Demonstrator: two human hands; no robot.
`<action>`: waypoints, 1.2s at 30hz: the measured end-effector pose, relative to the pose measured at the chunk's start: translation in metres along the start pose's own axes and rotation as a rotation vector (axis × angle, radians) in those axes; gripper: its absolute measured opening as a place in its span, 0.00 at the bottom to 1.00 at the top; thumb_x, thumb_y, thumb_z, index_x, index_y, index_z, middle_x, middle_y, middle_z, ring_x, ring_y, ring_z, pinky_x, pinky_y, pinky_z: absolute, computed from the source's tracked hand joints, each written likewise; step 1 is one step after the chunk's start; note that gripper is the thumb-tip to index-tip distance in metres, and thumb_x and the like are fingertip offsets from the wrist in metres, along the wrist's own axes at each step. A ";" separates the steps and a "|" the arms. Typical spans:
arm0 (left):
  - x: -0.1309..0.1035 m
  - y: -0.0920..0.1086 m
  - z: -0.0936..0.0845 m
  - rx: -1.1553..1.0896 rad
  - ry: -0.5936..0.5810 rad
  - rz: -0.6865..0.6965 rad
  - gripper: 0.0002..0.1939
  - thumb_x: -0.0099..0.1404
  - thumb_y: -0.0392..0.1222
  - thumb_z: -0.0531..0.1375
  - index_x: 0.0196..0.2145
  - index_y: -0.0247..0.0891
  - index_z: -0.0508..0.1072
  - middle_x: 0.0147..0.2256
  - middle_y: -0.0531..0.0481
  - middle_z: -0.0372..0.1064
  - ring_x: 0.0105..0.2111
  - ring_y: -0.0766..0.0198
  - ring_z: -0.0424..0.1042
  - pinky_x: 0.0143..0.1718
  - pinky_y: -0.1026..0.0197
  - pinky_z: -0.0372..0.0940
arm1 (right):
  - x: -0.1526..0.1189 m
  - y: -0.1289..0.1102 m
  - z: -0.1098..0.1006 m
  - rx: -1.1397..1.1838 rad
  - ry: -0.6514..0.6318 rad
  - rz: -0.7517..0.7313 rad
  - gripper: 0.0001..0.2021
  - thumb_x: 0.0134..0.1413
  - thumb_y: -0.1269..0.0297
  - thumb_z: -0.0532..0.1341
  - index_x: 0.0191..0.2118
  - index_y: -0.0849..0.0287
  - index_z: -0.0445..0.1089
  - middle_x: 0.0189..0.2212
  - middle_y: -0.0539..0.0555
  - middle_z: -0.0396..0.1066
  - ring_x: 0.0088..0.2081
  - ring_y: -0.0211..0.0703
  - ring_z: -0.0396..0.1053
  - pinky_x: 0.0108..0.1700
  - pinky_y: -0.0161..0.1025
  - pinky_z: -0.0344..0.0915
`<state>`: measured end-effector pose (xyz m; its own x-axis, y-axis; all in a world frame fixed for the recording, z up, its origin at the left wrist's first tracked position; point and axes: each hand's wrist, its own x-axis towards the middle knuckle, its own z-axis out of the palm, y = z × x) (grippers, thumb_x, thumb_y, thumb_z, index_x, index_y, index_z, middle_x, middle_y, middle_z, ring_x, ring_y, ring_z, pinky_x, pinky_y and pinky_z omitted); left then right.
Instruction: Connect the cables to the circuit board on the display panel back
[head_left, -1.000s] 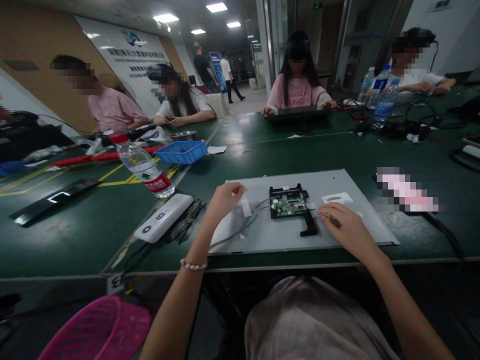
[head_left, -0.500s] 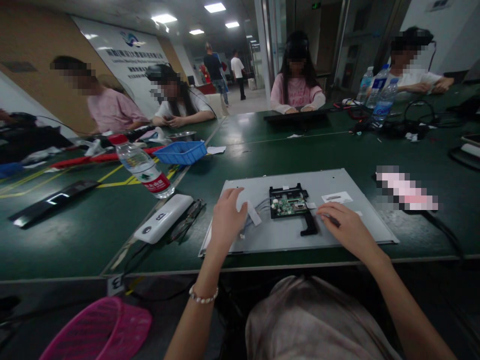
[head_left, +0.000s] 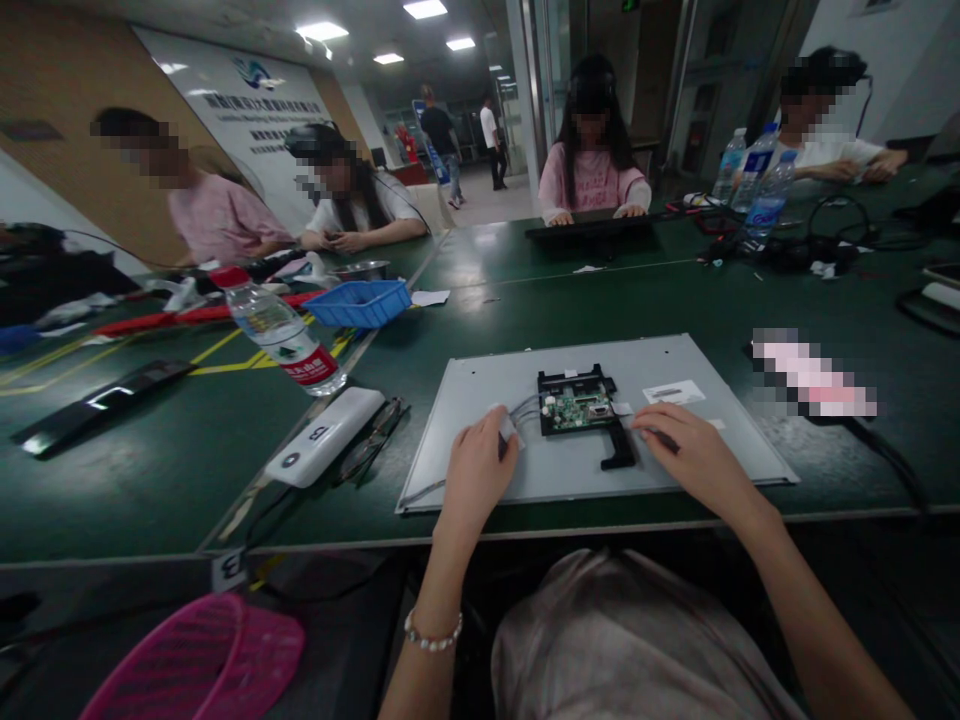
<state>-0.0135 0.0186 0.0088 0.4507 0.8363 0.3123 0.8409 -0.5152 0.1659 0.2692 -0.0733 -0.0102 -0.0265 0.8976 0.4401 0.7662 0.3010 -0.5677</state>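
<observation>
A flat grey metal panel (head_left: pixel 457 400) lies on the table before me. On its middle sits a black plastic bracket (head_left: pixel 619 445) with a green circuit board (head_left: pixel 574 408) in it. Thin grey cables (head_left: pixel 527 408) run left from the board and pass under my left hand (head_left: pixel 484 460). Its thumb and fingers are closed on a white piece of tape (head_left: pixel 510 428) on these cables. My right hand (head_left: pixel 686 445), resting on the panel right of the bracket, is closed around a slim dark tool (head_left: pixel 661 438); its tip by the board is too small to make out.
Left of the panel are a white power bank (head_left: pixel 326 438), glasses (head_left: pixel 373 440), a tilted water bottle (head_left: pixel 289 345) and a blue basket (head_left: pixel 360 303). A pixelated phone-like object (head_left: pixel 814 375) lies right. A pink basket (head_left: pixel 202 660) stands below the table edge. Several people sit around the table.
My left hand has moved right and closed on the white tape. The cables' free end now stretches toward the panel's front left corner. My right hand has stayed in place.
</observation>
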 end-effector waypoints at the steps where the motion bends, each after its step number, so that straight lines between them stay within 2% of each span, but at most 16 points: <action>1: -0.001 0.000 0.000 -0.008 0.011 0.003 0.19 0.66 0.40 0.52 0.55 0.38 0.61 0.52 0.41 0.68 0.51 0.53 0.69 0.53 0.49 0.62 | 0.000 0.000 0.000 -0.001 -0.002 -0.001 0.11 0.58 0.70 0.53 0.41 0.55 0.71 0.45 0.56 0.71 0.47 0.49 0.69 0.53 0.50 0.64; 6: -0.005 0.002 0.000 -0.037 0.053 0.016 0.19 0.66 0.40 0.52 0.55 0.40 0.60 0.52 0.42 0.68 0.51 0.54 0.68 0.54 0.49 0.61 | 0.000 -0.001 -0.001 -0.011 0.000 -0.005 0.11 0.58 0.70 0.53 0.41 0.56 0.72 0.44 0.57 0.71 0.47 0.50 0.68 0.53 0.49 0.64; 19: -0.008 0.004 0.003 -0.028 0.050 -0.019 0.20 0.68 0.41 0.51 0.56 0.36 0.60 0.54 0.40 0.65 0.54 0.52 0.65 0.56 0.48 0.59 | -0.002 0.000 0.001 -0.037 0.056 -0.010 0.11 0.59 0.70 0.54 0.42 0.56 0.72 0.45 0.56 0.71 0.48 0.49 0.68 0.52 0.48 0.64; 24: -0.009 0.007 0.000 -0.110 0.104 -0.041 0.21 0.68 0.42 0.52 0.57 0.35 0.60 0.55 0.38 0.63 0.55 0.53 0.63 0.57 0.49 0.60 | -0.001 0.000 0.000 -0.039 0.040 -0.004 0.10 0.59 0.69 0.54 0.42 0.55 0.72 0.45 0.55 0.71 0.48 0.49 0.68 0.52 0.47 0.64; 28: -0.009 0.005 0.000 -0.151 0.162 -0.005 0.21 0.67 0.42 0.54 0.57 0.37 0.61 0.56 0.39 0.61 0.57 0.53 0.62 0.58 0.47 0.58 | -0.002 0.001 0.001 -0.044 0.056 -0.001 0.10 0.58 0.69 0.54 0.41 0.56 0.72 0.45 0.55 0.71 0.48 0.49 0.68 0.52 0.47 0.64; 36: -0.012 0.009 -0.010 -0.221 0.264 -0.009 0.14 0.67 0.39 0.53 0.50 0.38 0.66 0.49 0.42 0.66 0.52 0.56 0.65 0.55 0.51 0.61 | -0.001 -0.002 -0.001 -0.068 0.076 0.013 0.10 0.59 0.69 0.54 0.41 0.56 0.72 0.44 0.56 0.71 0.48 0.49 0.68 0.53 0.48 0.64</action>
<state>-0.0141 0.0023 0.0159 0.3263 0.7783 0.5365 0.7462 -0.5605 0.3592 0.2686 -0.0750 -0.0083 0.0304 0.8736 0.4857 0.8083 0.2644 -0.5261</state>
